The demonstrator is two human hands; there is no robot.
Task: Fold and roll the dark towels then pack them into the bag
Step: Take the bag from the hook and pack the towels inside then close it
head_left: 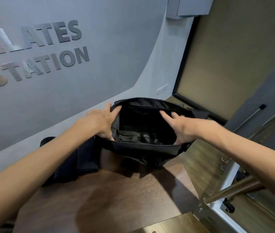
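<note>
Black bag (143,148) sits wide open on the table (116,199), floppy, dark inside. Left hand (99,121) and right hand (182,128) grip its rim, fingers curled around fabric; dark towels (83,158) beside it.

A grey wall (99,47) carries raised dark letters (39,52). Below the wall stands a dark brown wooden table (116,199). Right of the wall is a tan panel (225,56) in a black frame, then wood-look floor (200,165) and metal bars (231,190).
</note>
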